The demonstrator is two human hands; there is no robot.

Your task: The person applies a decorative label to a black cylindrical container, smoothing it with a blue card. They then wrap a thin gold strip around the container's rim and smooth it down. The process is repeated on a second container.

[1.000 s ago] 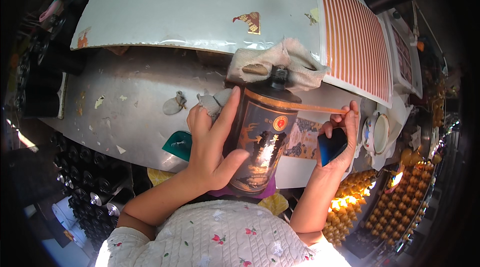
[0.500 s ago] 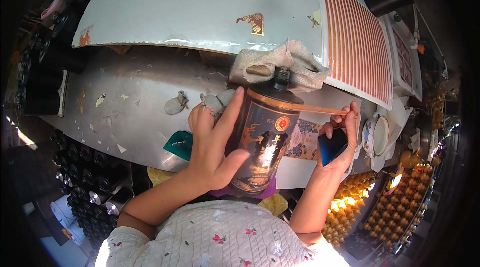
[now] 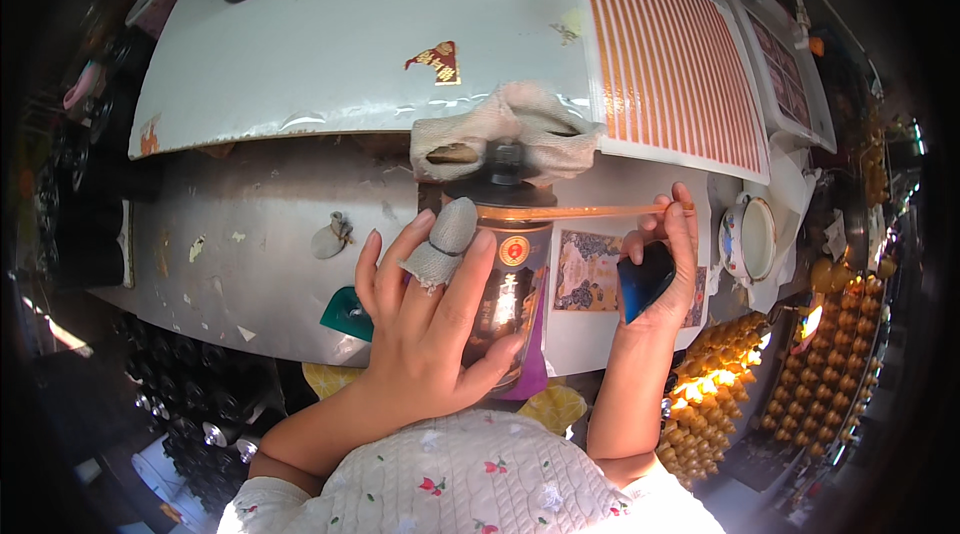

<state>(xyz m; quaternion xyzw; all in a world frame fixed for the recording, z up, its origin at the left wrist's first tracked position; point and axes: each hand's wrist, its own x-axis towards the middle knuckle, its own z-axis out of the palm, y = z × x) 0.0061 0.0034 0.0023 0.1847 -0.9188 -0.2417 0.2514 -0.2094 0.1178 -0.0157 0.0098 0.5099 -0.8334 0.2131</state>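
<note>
A large black bottle [image 3: 503, 309] with gold and orange decoration leans away from me, its neck on a beige cloth-wrapped rest [image 3: 520, 114]. My left hand [image 3: 420, 334] lies along its left side with fingers stretched and spread, the thumb across its front. A grey cloth finger cover [image 3: 450, 234] sits on one of those fingers, by the bottle's shoulder. Around the shoulder runs a thin orange strip [image 3: 600, 213], its free end drawn out to the right. My right hand [image 3: 665, 259] pinches that end between fingertips and keeps a dark blue scraper [image 3: 645, 279] in its palm.
A sheet of orange stripes [image 3: 670, 54] lies on the raised white board [image 3: 350, 34]. A printed decal sheet [image 3: 588, 269], a green scraper [image 3: 346, 314] and an enamel bowl [image 3: 750, 237] are on the worktable. Dark bottles stand at left, gold pieces at right.
The bottle has turned about its long axis, its printed front shifting. My covered finger has come up to its shoulder. The strip stays stretched between bottle and right hand. The whole view has shifted.
</note>
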